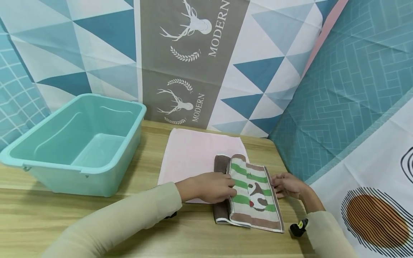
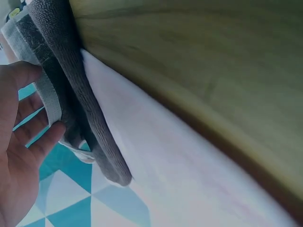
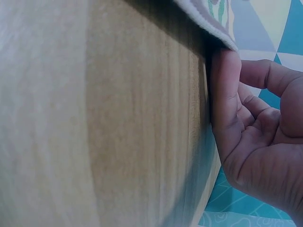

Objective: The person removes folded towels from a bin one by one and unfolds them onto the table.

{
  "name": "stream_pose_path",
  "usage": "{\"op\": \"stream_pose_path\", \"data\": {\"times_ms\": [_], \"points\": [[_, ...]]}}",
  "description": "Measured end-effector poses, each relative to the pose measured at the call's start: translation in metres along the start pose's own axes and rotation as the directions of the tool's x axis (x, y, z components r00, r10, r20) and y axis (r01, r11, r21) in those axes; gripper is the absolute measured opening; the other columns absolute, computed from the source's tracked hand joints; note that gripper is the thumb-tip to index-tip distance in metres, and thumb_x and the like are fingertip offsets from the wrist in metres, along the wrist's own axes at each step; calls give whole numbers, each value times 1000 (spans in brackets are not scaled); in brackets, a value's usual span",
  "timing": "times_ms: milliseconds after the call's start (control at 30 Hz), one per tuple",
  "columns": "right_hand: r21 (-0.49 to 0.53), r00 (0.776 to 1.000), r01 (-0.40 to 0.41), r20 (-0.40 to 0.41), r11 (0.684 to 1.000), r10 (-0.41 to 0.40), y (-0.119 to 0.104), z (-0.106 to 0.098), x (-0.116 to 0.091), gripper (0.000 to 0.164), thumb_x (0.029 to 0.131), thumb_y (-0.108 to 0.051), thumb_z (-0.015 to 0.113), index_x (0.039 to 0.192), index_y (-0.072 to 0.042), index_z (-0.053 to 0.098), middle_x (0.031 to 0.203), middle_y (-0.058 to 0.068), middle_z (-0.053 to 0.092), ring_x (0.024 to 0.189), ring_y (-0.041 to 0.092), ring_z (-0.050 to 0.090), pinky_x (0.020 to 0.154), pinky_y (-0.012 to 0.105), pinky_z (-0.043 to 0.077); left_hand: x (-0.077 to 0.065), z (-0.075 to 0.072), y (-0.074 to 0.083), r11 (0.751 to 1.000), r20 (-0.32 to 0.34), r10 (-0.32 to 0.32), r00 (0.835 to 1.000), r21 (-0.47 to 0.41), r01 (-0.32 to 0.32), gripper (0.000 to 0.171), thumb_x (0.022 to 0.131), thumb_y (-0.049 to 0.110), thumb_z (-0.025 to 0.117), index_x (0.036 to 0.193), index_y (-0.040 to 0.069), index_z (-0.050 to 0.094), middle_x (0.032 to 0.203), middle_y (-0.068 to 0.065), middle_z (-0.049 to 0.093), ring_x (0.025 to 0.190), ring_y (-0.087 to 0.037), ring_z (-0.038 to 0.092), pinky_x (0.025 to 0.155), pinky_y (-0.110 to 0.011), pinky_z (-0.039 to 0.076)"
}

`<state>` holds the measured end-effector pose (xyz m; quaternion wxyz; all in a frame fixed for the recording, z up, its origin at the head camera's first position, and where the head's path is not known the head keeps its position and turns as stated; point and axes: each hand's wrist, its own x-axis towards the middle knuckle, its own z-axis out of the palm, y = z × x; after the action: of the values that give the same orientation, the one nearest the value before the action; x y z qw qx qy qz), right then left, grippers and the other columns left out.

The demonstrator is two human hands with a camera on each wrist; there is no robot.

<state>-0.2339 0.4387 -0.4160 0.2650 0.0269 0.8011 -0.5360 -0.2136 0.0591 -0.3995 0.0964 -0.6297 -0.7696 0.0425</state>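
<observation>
A striped towel [image 1: 240,200] in green, white and brown, with a dog-like figure on it, lies partly folded on the table. Its left part is turned over, showing a brown underside. My left hand [image 1: 217,187] grips the folded left part; in the left wrist view, thumb and fingers of that hand [image 2: 23,142] come round the towel's edge [image 2: 52,90]. At the opposite side, my right hand [image 1: 287,184] pinches the right edge. Close up in the right wrist view, fingertips of the right hand [image 3: 255,127] meet the towel's white hem [image 3: 208,21].
A pink towel [image 1: 200,150] lies flat behind the striped one, which overlaps it. To the left stands a turquoise plastic tub [image 1: 127,150] on the wooden table [image 1: 148,233]. Patterned cloth walls [image 1: 180,71] rise along the back and right side.
</observation>
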Motion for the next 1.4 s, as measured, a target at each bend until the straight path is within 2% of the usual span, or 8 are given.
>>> {"op": "stream_pose_path", "data": {"times_ms": [200,400,700,933,1133,1400], "points": [[-6,1000,5,16,1000,-5,1,0,0,20,104,-6,49,115,4,62,93,8,71,80,19,70,73,37,62,-15,-1,-1,1000,2,-1,1000,10,1,16,104,25,57,115,26,69,101,7,59,94,-11,53,80,-25,47],[-2,1000,8,18,1000,-8,1,0,0,22,105,-7,49,117,6,61,94,9,71,81,19,70,73,37,62,-31,-2,-2,999,-20,10,1000,48,-9,13,102,21,59,106,25,71,96,6,60,89,-12,54,79,-25,47],[-6,1000,9,19,1000,-9,-1,0,-1,24,105,-8,50,119,7,61,95,9,72,82,20,70,74,38,62,-53,0,-2,999,-1,-10,1000,41,10,4,98,25,66,100,25,69,92,7,58,88,-12,52,76,-24,45],[-7,1000,10,18,1000,-10,0,0,0,22,105,-8,50,117,6,63,94,9,72,81,20,70,74,38,62,-74,0,-7,999,-24,-18,1000,31,19,4,96,25,67,93,26,67,88,7,56,86,-13,52,81,-28,48],[-13,1000,14,12,1000,-13,1,-1,0,23,105,-9,50,117,6,63,95,9,71,81,20,70,75,39,62,-98,-4,-12,998,-33,-61,998,-16,61,4,95,25,68,93,24,65,87,7,54,86,-13,52,78,-29,48],[-11,1000,11,21,1000,-11,2,-1,0,22,105,-8,49,116,4,64,94,8,71,80,18,69,74,38,62,-134,-8,-15,981,-39,-126,991,-156,119,9,95,17,63,89,21,58,89,9,50,85,-11,47,78,-29,46]]}}
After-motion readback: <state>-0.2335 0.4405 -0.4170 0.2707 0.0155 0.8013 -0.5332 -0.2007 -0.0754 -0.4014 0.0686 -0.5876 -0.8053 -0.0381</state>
